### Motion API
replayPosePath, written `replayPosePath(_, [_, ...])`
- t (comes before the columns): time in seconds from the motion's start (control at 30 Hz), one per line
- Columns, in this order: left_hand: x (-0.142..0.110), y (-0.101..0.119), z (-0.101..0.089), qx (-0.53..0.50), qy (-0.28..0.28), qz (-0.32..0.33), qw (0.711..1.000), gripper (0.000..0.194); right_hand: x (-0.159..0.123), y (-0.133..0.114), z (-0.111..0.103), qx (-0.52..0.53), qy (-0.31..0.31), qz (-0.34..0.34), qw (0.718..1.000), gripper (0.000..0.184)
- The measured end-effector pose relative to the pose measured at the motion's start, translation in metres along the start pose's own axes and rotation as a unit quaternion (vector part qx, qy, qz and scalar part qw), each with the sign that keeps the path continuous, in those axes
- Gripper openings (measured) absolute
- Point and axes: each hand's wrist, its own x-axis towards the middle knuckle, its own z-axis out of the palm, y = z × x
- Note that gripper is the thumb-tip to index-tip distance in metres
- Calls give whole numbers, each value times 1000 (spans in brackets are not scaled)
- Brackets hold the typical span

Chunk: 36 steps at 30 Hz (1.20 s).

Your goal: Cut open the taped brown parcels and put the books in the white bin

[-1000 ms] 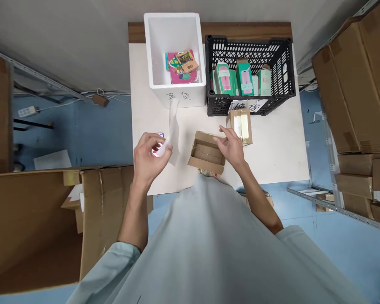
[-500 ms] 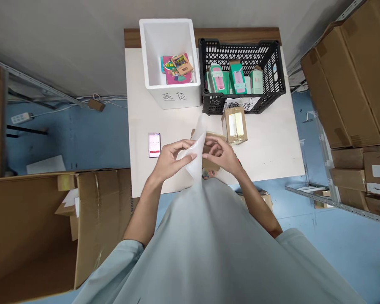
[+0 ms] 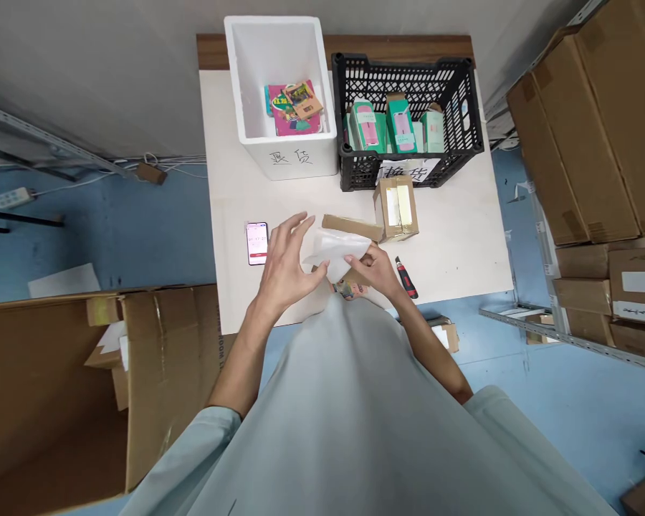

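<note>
My left hand [image 3: 286, 258] and my right hand [image 3: 375, 266] both hold a white sheet of paper [image 3: 336, 249] over a small open cardboard box [image 3: 352, 228] near the table's front edge. The left fingers are curled on the sheet's left side, and the right hand pinches its right edge. The paper hides most of the box's inside. A colourful item [image 3: 346, 289] peeks out under my right hand.
A phone [image 3: 256, 243] lies left of my hands and a red utility knife [image 3: 406, 277] to the right. A taped small carton [image 3: 395, 208] stands behind. At the back are a white foam box [image 3: 279, 89] and a black crate [image 3: 408, 107] with green boxes. Cardboard cartons flank the table [image 3: 462, 244].
My left hand carried the white sheet from beside the phone over to the small box. My right hand took hold of its other edge, and the sheet now lies lower over the box.
</note>
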Motion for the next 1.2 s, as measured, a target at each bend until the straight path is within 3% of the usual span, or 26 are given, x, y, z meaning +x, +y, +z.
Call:
replayPosePath(0.07, [2, -9, 5, 10, -36, 23, 999, 82, 2, -3, -8, -26, -5, 6, 1000, 49])
replayPosePath(0.17, [6, -19, 19, -9, -72, 25, 997, 73, 8, -6, -16, -66, -5, 6, 998, 49])
replayPosePath(0.3, [18, -32, 46, -29, -39, -25, 999, 55, 20, 0, -18, -128, 47, -4, 991, 48])
replayPosePath(0.47, [30, -62, 77, -28, -73, -65, 995, 70, 26, 23, -19, -235, 48, 1, 971, 34])
replayPosePath(0.6, [23, -90, 91, -4, -69, -119, 991, 80, 33, 42, -20, -396, -37, 9, 918, 30])
replayPosePath(0.77, [11, -112, 101, 17, -95, -162, 982, 67, 54, 63, -4, -502, -167, 50, 847, 38])
replayPosePath(0.87, [8, -118, 109, 23, -114, -179, 977, 64, 61, 70, 10, -481, -226, 48, 846, 37])
replayPosePath(0.93, [6, -122, 114, 22, -120, -186, 975, 63, 58, 72, 12, -435, -242, 31, 867, 40])
replayPosePath(1.0, [3, -126, 118, 17, -121, -195, 973, 62, 48, 71, 5, -387, -192, 12, 902, 41])
replayPosePath(1.07, [-1, -132, 121, 5, -115, -207, 971, 63, 34, 72, -10, -362, -71, 31, 929, 38])
replayPosePath(1.13, [-3, -138, 125, -18, -104, -227, 968, 63, 19, 76, -29, -361, 55, 96, 926, 38])
replayPosePath(1.2, [-3, -145, 130, -55, -90, -257, 960, 64, 5, 85, -44, -349, 104, 170, 916, 37])
